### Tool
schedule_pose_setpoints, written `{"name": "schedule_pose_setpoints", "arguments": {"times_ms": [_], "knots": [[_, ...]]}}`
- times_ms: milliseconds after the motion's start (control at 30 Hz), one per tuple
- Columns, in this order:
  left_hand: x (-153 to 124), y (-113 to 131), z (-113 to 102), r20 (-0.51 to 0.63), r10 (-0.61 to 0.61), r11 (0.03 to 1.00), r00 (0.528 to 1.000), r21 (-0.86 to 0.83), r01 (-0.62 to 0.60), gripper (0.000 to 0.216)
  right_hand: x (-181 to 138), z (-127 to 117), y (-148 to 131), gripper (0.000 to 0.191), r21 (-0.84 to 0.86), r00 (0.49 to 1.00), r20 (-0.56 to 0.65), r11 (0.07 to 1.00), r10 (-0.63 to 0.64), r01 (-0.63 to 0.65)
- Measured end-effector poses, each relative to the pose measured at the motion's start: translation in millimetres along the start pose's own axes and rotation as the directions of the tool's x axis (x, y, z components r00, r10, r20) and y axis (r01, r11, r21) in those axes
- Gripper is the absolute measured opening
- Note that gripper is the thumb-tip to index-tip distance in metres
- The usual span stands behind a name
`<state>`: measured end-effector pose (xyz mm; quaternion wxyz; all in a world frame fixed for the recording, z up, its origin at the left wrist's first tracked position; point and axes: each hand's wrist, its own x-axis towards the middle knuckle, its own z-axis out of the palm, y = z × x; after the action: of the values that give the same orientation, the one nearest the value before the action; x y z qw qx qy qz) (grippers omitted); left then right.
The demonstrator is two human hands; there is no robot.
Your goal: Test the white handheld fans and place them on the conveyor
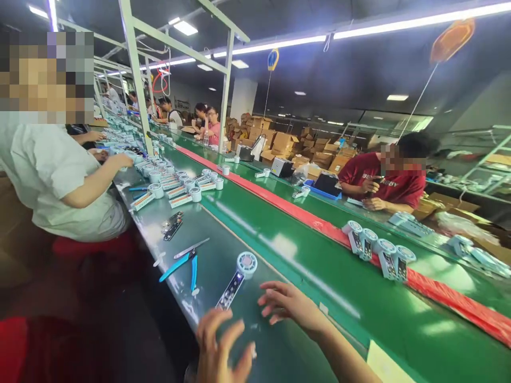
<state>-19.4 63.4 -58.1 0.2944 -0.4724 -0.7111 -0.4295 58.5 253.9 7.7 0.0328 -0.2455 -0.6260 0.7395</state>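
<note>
A light-blue handheld fan (247, 264) lies on the dark bench in front of me, its handle uncovered so that the circuit board (230, 291) shows. My left hand (221, 343) hovers by the lower end of that handle, fingers spread; whether a fingertip touches it I cannot tell. To the right of the fan, my right hand (287, 304) is held with its fingers apart, and nothing is in it. Blue-handled cutting pliers (183, 266) rest left of the fan, beside metal tweezers (191, 248). Behind them are several loose circuit boards (173, 226).
A green conveyor belt (279, 247) with a red strip (271, 198) runs along the bench. Several open fans (377, 247) lie on it at right; many more fans (186, 189) crowd the bench ahead. One co-worker (75, 175) sits at left, another (383, 178) across the belt.
</note>
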Motion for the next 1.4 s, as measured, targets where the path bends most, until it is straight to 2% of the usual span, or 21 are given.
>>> {"name": "schedule_pose_setpoints", "arguments": {"times_ms": [67, 100, 167, 267, 367, 467, 567, 700, 800, 900, 1000, 1100, 1167, 1233, 1300, 1400], "knots": [[9.9, -13.0, -0.8, 0.104, -0.186, 0.973, 0.977, 0.161, 0.168, 0.059, -15.5, 22.4, 7.4, 0.049, 0.163, 1.0, 0.013, 0.987, 0.004, -0.006], [15.6, -19.2, -1.3, 0.166, -0.229, 0.959, 0.959, 0.21, 0.193, 0.066, -21.4, 30.3, 10.6, 0.049, 0.237, 1.0, -0.002, 0.972, 0.006, -0.005], [26.1, -28.5, -2.9, 0.283, -0.258, 0.951, 0.924, 0.244, 0.19, 0.053, -30.5, 43.0, 16.4, 0.05, 0.361, 0.999, -0.046, 0.933, 0.01, 0.007], [33.8, -30.0, -7.8, 0.376, -0.209, 0.97, 0.903, 0.199, 0.142, 0.024, -40.9, 61.3, 24.0, 0.054, 0.499, 0.993, -0.12, 0.865, 0.004, 0.057], [30.0, -17.4, -16.3, 0.414, -0.165, 0.984, 0.895, 0.132, 0.12, 0.02, -50.2, 82.3, 31.1, 0.051, 0.596, 0.983, -0.185, 0.794, -0.008, 0.118], [17.4, -0.4, -25.1, 0.426, -0.097, 0.995, 0.899, 0.046, 0.086, 0.019, -58.9, 102.1, 39.7, 0.044, 0.647, 0.98, -0.197, 0.747, -0.028, 0.152], [0.2, 11.5, -31.5, 0.414, -0.009, 0.999, 0.91, -0.037, 0.026, 0.026, -69.6, 115.4, 49.6, 0.037, 0.658, 0.967, -0.253, 0.727, -0.032, 0.196], [-18.9, 20.6, -39.6, 0.427, 0.108, 0.988, 0.898, -0.144, -0.05, 0.037, -94.0, 123.6, 60.7, 0.033, 0.667, 0.937, -0.349, 0.697, -0.021, 0.264], [-26.1, 30.2, -46.4, 0.421, 0.228, 0.956, 0.878, -0.269, -0.119, 0.043, -118.0, 126.5, 68.9, 0.032, 0.732, 0.92, -0.392, 0.61, 0.013, 0.303], [-30.2, 43.5, -49.3, 0.429, 0.294, 0.923, 0.854, -0.358, -0.138, 0.046, -138.4, 128.5, 80.0, 0.032, 0.775, 0.875, -0.479, 0.5, 0.065, 0.387], [-35.8, 56.4, -47.8, 0.436, 0.352, 0.894, 0.828, -0.418, -0.16, 0.047, -151.3, 127.4, 92.4, 0.032, 0.754, 0.811, -0.573, 0.463, 0.119, 0.465], [-41.3, 62.3, -45.2, 0.469, 0.45, 0.852, 0.76, -0.482, -0.206, 0.052, -161.2, 121.9, 103.0, 0.037, 0.73, 0.759, -0.622, 0.492, 0.192, 0.474], [-40.2, 59.7, -43.1, 0.491, 0.54, 0.798, 0.684, -0.557, -0.23, 0.052, -168.9, 118.3, 108.3, 0.037, 0.739, 0.761, -0.609, 0.511, 0.225, 0.44], [-32.4, 51.9, -39.5, 0.477, 0.595, 0.747, 0.647, -0.625, -0.226, 0.045, -178.0, 116.5, 111.0, 0.031, 0.741, 0.771, -0.596, 0.523, 0.224, 0.421], [-17.9, 40.5, -32.6, 0.457, 0.567, 0.754, 0.686, -0.624, -0.207, 0.039, -188.8, 117.0, 109.9, 0.03, 0.733, 0.78, -0.592, 0.537, 0.203, 0.417], [8.8, 21.4, -16.5, 0.462, 0.403, 0.869, 0.79, -0.464, -0.172, 0.033, -207.8, 121.0, 99.9, 0.033, 0.704, 0.776, -0.602, 0.583, 0.188, 0.405]]}}
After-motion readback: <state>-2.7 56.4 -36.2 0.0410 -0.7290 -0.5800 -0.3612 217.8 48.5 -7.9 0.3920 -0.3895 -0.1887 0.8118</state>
